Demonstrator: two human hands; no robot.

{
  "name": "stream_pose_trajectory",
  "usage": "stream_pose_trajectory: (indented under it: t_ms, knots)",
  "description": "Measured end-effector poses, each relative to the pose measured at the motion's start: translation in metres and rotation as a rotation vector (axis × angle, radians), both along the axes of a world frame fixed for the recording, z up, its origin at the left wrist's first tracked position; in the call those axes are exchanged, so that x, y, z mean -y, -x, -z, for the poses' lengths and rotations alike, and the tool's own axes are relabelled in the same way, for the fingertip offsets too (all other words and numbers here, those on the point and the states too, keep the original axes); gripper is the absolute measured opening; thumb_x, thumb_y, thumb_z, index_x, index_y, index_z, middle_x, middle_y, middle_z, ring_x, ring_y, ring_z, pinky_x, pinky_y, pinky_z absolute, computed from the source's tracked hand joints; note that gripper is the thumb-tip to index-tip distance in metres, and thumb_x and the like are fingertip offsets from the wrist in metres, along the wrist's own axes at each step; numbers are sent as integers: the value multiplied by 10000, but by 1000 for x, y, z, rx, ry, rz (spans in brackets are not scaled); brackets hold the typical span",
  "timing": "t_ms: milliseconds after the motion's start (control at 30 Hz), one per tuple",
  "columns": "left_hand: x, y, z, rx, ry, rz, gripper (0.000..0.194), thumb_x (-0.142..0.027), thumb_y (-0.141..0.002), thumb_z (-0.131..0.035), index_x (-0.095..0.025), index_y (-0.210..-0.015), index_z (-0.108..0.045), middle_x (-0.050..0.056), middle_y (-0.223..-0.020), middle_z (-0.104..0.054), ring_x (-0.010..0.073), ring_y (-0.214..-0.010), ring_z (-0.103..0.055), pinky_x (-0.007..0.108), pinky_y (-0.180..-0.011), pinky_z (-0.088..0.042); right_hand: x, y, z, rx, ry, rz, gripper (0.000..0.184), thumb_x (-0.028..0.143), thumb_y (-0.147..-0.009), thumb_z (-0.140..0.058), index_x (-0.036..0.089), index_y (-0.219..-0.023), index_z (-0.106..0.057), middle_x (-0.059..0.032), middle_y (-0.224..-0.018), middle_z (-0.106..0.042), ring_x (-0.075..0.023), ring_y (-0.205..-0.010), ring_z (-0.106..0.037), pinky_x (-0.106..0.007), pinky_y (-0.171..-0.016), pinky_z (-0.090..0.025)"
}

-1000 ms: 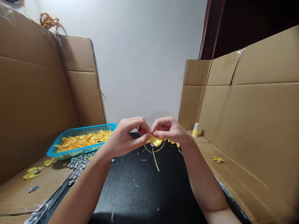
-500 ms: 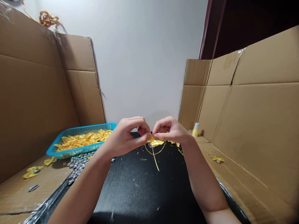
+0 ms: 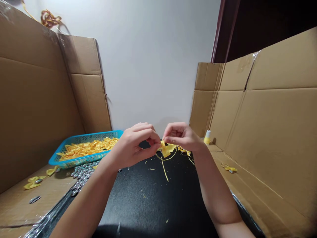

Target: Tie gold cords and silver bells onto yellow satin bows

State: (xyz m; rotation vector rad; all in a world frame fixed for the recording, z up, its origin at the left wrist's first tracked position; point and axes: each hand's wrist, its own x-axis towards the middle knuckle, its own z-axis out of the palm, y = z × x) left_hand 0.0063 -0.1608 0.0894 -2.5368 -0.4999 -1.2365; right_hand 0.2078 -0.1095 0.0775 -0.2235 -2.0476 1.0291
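Note:
A yellow ribbon bow (image 3: 167, 150) is pinched between my two hands, above the far part of the black tabletop (image 3: 148, 205). My left hand (image 3: 140, 142) closes thumb and forefinger on its left side. My right hand (image 3: 179, 135) has its fingertips shut at the top of the bow. A thin yellow cord curves in a loop below the bow, and a straight piece of yellow cord (image 3: 164, 169) lies on the black surface under it. Fingers partly cover the bow's middle.
A blue basket (image 3: 55, 162) of yellow bows stands at the left, beside many silver button-like pieces (image 3: 83, 175). More finished-looking bows (image 3: 184, 150) lie behind my right wrist. A small white-and-yellow bottle (image 3: 207, 137) stands at the right. Cardboard walls (image 3: 267, 132) flank both sides.
The bow has turned and its yellow loop now hangs lower to the right. My right hand has lifted slightly, its fingertips at the top of the bow.

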Motion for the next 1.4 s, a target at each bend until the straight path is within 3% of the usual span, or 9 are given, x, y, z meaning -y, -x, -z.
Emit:
stream_pose_trajectory:
  t_ms: [200,433,633,800,933,1033,1167,1267,1400]
  knots:
    - [6,3,1,-97,-185,-58,85,-134,-890,-553,-203,-844,-572,-13,-711,-617,117,-637,-517,285,-654,-402,17,-1,-2,-82,-124,58,220,323,-816,-705,160,-752,-574,82,-524,-404,-38,-456,-307,-207,-407,-228]
    - [18,4,1,-155,-279,-84,96,-101,-888,-567,-188,-926,-551,6,-785,-625,127,-665,-521,288,-677,-402,32,-3,-7,-101,-273,154,180,270,-838,-682,169,-752,-561,94,-497,-365,-29,-410,-280,-211,-367,-200]
    - [16,4,3,-160,-329,-115,82,-118,-878,-587,-191,-912,-571,17,-793,-648,150,-686,-529,304,-676,-404,30,-5,-7,-89,-241,143,187,281,-828,-693,165,-755,-567,92,-510,-368,-32,-428,-288,-213,-377,-205]
    - [0,-1,5,-121,-306,-87,89,-114,-863,-599,-188,-912,-596,21,-812,-676,141,-691,-546,286,-669,-435,28,-9,-10,-55,-193,138,195,290,-840,-673,155,-749,-566,89,-515,-373,-37,-448,-299,-208,-396,-224]
    - [-20,-7,15,-48,-117,-58,104,-126,-851,-567,-184,-782,-619,-1,-708,-647,110,-626,-548,229,-591,-444,20,-9,-14,190,-222,207,142,223,-844,-644,153,-746,-570,81,-518,-398,-46,-473,-322,-203,-427,-247]
    - [-26,-8,39,47,136,-81,133,-96,-775,-569,-178,-677,-606,-50,-554,-562,77,-495,-486,187,-489,-393,15,-7,-2,355,-237,278,115,172,-850,-595,156,-744,-553,64,-555,-452,-54,-502,-360,-195,-455,-278]
    - [-7,-6,87,274,595,-118,97,-140,-782,-597,-167,-722,-668,-24,-571,-646,82,-481,-541,167,-444,-391,26,-2,46,334,-5,284,106,204,-885,-531,172,-787,-511,54,-620,-481,-69,-533,-392,-195,-488,-326]
    - [16,-5,119,363,894,-155,89,-209,-787,-645,-164,-722,-686,2,-595,-686,109,-522,-594,184,-485,-441,46,2,90,233,117,384,115,192,-876,-540,174,-766,-512,34,-664,-509,-90,-590,-450,-208,-539,-377]
    - [43,-9,148,489,1163,-165,129,-259,-776,-687,-163,-692,-670,6,-597,-689,114,-538,-608,184,-510,-467,72,8,133,115,253,464,113,195,-873,-553,176,-763,-534,4,-746,-547,-107,-641,-516,-216,-572,-435]
